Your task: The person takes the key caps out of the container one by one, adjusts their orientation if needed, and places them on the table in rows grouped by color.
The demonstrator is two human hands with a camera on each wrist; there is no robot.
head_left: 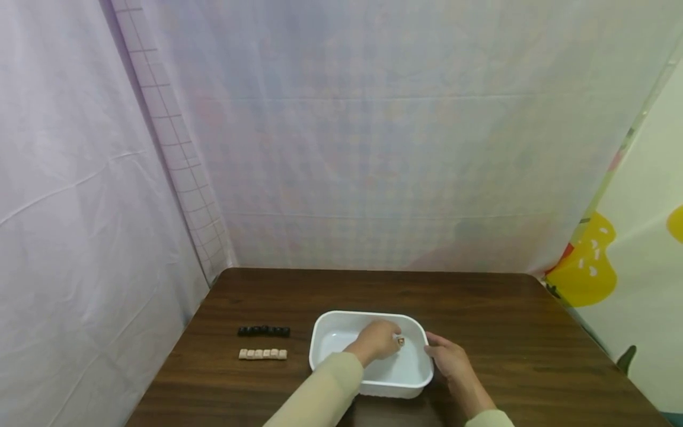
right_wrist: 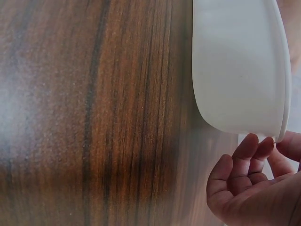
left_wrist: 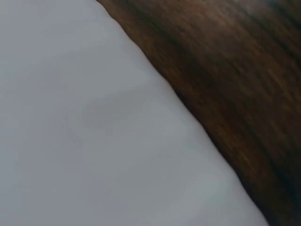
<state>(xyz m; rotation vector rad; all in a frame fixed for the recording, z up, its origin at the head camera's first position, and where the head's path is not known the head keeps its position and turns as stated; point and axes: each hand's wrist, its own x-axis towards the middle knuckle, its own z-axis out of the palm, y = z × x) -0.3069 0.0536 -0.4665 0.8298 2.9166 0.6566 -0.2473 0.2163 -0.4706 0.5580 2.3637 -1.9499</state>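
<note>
Left hand: the left hand [head_left: 376,342] reaches into the white tub [head_left: 331,325] from the near-left side, a cream sleeve [head_left: 320,391] covering the forearm. Its fingers are curled together and pinch a small light cube [head_left: 400,341] at their tips, over the right part of the tub's inside.
Right hand: the right hand [head_left: 452,360] rests against the tub's right rim. In the right wrist view its fingers [right_wrist: 244,155] are loosely bent and a little apart, their tips at the tub's corner edge; they hold nothing closed inside them.
White tub: a rounded rectangular plastic tub, standing upright on the counter [head_left: 507,332], near the front edge and about the middle of its width. The left wrist view shows only its pale wall [left_wrist: 94,132] against the wood grain [left_wrist: 235,70], blurred.
Small cube: held just above the tub's floor or on it; I cannot tell which. Any marking on it is too small to read.
Black row: six dark cubes [head_left: 264,331] lie in a straight line on the counter, left of the tub and well apart from it.
Light row: six pale cubes [head_left: 262,354] lie in a parallel line just in front of the black row, nearer the person.
Surroundings: pale checked sheets [head_left: 373,148] hang behind and to the left; a cloth with yellow shapes [head_left: 592,267] hangs on the right.
</note>
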